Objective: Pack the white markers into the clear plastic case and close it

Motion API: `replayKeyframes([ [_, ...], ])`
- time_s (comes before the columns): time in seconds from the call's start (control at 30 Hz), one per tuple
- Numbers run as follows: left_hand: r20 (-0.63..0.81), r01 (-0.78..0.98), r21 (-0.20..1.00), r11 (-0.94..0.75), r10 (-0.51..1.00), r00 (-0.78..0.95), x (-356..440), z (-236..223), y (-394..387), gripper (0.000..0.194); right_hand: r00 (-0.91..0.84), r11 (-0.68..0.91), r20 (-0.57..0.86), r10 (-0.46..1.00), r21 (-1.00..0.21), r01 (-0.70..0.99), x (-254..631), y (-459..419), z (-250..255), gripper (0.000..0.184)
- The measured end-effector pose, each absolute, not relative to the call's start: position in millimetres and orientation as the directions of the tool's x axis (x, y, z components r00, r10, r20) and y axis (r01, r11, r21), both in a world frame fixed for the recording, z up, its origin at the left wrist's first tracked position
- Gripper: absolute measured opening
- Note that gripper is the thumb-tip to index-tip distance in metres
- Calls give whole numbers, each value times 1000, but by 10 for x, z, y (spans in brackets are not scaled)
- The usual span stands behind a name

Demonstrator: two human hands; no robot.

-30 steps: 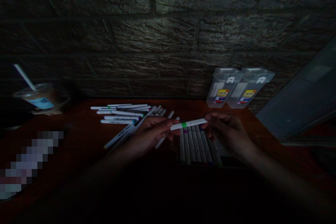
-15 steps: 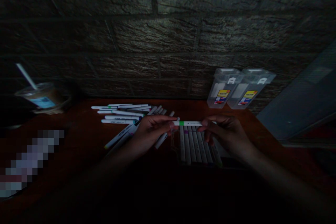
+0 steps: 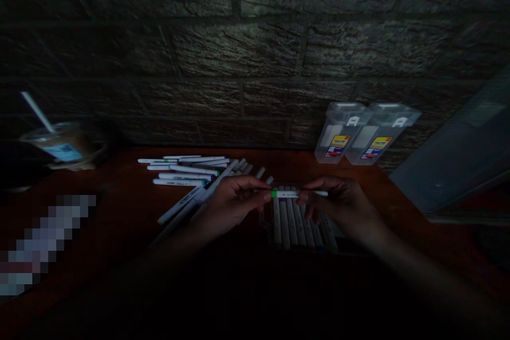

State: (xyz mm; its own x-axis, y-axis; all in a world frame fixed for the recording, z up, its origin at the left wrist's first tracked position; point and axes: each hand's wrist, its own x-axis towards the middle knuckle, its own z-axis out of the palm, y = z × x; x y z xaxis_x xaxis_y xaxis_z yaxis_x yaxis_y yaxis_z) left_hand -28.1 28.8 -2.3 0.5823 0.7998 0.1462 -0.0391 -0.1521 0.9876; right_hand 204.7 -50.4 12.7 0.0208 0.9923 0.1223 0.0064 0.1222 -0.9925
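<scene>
A white marker with a green band [image 3: 285, 194] lies level between my two hands. The fingertips of my left hand [image 3: 235, 196] are closed on its green end. Toward the other end, my right hand [image 3: 334, 199] pinches it between thumb and fingers. Right below, a row of white markers [image 3: 292, 223] lies side by side in a clear case [image 3: 265, 226], partly covered by my right hand. Several loose white markers [image 3: 187, 176] are heaped to the left, some hidden behind my left hand and forearm.
Two clear plastic boxes [image 3: 330, 143] with yellow labels stand at the back right of the wooden table [image 3: 127, 196]. At the left is a drink cup with a straw [image 3: 64, 146]. A brick wall [image 3: 263, 53] rises behind, and a blurred-out item [image 3: 48, 244] lies at front left.
Both hands and the marker have dropped slightly. My right hand's fingers now sit a little further left along the marker, and more of its right end shows.
</scene>
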Motion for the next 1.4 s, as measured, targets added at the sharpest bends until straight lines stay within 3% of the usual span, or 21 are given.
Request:
replayKeyframes([
  [0.13,118,-8,990,-141,795,595,-245,-36,194,15,32,209,221,975,-954,215,2021,-538,70,11],
  [0.3,171,18,974,-225,786,594,-210,-51,81,15,-71,387,407,910,-780,491,1959,-609,91,5],
  [0.43,187,65,956,-288,761,622,-208,-28,9,16,-119,472,506,855,-661,583,1923,-647,116,7],
  [0.53,217,74,935,-348,721,659,-219,-33,-20,21,-132,488,523,842,-635,598,1913,-652,115,8],
  [0.9,315,69,890,-450,718,621,-231,-34,40,16,-58,318,318,946,-882,347,1915,-626,74,7],
  [1.1,217,-59,972,-227,774,595,-236,11,90,14,-12,270,277,961,-926,265,1922,-590,110,4],
  [1.4,138,-208,978,-30,839,526,-247,-58,218,20,44,134,136,990,-989,56,2013,-551,124,15],
])
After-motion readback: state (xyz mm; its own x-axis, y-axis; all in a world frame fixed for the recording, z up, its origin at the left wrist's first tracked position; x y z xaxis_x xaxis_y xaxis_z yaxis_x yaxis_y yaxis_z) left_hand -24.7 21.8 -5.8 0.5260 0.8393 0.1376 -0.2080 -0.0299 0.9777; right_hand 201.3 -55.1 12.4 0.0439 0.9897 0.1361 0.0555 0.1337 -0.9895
